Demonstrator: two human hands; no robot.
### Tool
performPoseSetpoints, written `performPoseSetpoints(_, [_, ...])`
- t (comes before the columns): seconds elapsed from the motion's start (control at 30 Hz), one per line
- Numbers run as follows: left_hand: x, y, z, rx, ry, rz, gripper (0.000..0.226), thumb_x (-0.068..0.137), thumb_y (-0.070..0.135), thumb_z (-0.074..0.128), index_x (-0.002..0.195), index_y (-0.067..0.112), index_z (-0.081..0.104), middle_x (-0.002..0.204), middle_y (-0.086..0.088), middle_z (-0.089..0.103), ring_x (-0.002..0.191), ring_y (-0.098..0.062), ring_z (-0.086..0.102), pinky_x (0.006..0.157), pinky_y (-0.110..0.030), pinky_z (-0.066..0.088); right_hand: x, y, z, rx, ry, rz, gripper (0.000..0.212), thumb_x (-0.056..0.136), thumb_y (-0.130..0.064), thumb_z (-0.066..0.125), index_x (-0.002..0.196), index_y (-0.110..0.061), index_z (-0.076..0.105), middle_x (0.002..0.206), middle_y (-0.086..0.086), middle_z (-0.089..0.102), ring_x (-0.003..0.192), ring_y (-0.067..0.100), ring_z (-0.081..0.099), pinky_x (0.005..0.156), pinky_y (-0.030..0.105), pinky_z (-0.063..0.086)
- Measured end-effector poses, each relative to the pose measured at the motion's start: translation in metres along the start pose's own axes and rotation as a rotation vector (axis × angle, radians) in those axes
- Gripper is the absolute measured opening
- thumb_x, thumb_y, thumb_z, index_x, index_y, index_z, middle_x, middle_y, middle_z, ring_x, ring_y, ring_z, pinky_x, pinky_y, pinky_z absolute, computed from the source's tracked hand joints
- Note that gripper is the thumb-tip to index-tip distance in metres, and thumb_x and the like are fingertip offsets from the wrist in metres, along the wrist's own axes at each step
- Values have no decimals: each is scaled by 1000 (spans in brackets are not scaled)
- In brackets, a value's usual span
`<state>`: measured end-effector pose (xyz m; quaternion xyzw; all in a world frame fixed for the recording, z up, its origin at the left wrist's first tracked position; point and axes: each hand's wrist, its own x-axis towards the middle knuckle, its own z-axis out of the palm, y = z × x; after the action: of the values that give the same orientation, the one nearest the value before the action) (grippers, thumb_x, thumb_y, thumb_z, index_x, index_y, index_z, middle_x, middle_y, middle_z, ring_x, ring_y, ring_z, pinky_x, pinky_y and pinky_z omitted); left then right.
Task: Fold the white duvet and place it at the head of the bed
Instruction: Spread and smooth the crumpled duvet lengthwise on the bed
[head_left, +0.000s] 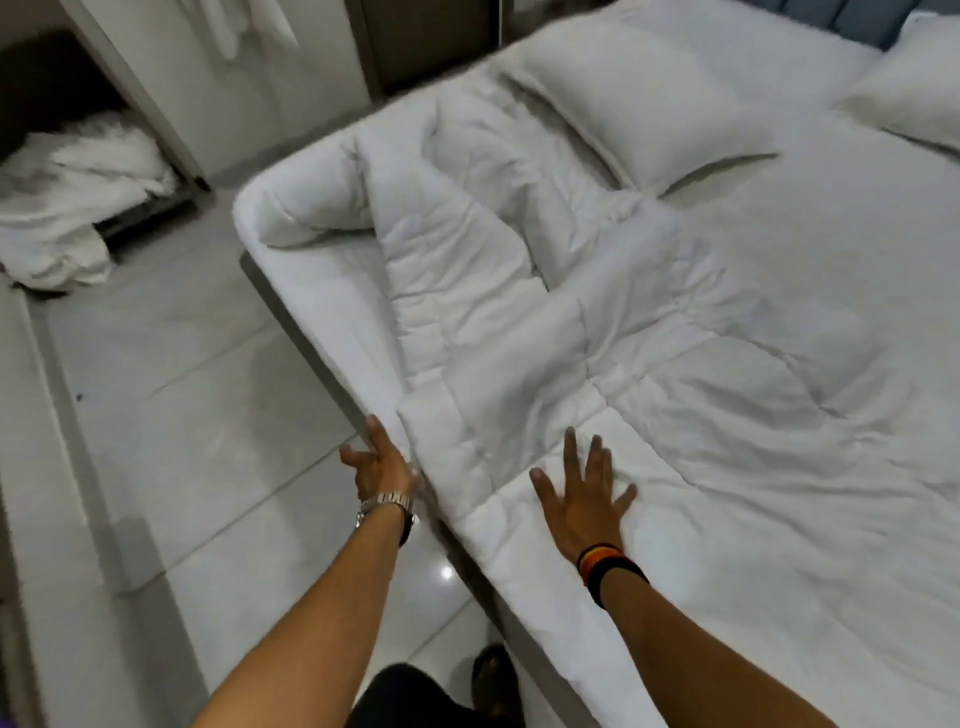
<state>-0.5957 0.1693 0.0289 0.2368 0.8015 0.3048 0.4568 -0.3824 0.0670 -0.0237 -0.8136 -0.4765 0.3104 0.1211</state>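
Observation:
The white quilted duvet (701, 395) lies spread over the bed, rumpled and partly folded back near the bed's left corner. My right hand (582, 499) rests flat on the duvet near its edge, fingers spread. My left hand (376, 465), with a metal watch on the wrist, is at the side of the bed, fingers apart, touching the hanging edge of the duvet. Two white pillows (639, 98) (914, 93) lie at the head of the bed, far right.
A heap of white linen (67, 208) lies on the floor at the left by a dark frame. Glossy white floor tiles (208, 415) run along the bed's side. My foot (496, 680) stands close to the bed edge.

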Motion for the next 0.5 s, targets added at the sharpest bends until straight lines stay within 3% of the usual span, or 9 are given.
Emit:
performPoseSetpoints(0.07, [13, 33, -11, 39, 46, 114, 85, 99, 73, 22, 165, 23, 4, 147, -25, 51, 127, -45, 55, 92, -44, 40, 15, -35, -20, 102, 129, -65, 80, 95, -81, 19, 160, -49, -14, 173, 2, -18, 159, 21, -16, 121, 63, -15])
performPoseSetpoints(0.27, [91, 146, 36, 29, -34, 338, 92, 91, 82, 30, 163, 29, 7, 150, -14, 51, 133, -38, 53, 107, -51, 38, 104, -140, -56, 99, 372, -206, 80, 98, -77, 23, 164, -44, -7, 174, 4, -14, 160, 24, -13, 122, 64, -12])
performPoseSetpoints(0.37, [151, 195, 93, 51, -118, 367, 108, 78, 94, 31, 163, 35, 2, 161, -12, 38, 140, -37, 47, 114, -56, 36, 180, -176, -45, -12, 370, -184, 81, 98, -77, 22, 164, -41, -8, 174, 8, -13, 160, 29, -13, 121, 67, -11])
performPoseSetpoints(0.5, [222, 247, 156, 117, -210, 347, 126, 62, 104, 34, 163, 39, -4, 167, -7, 28, 147, -33, 39, 118, -59, 31, 267, -201, -13, -100, 199, -49, 83, 98, -78, 23, 162, -43, -14, 173, 11, -16, 160, 35, -10, 120, 69, -11])
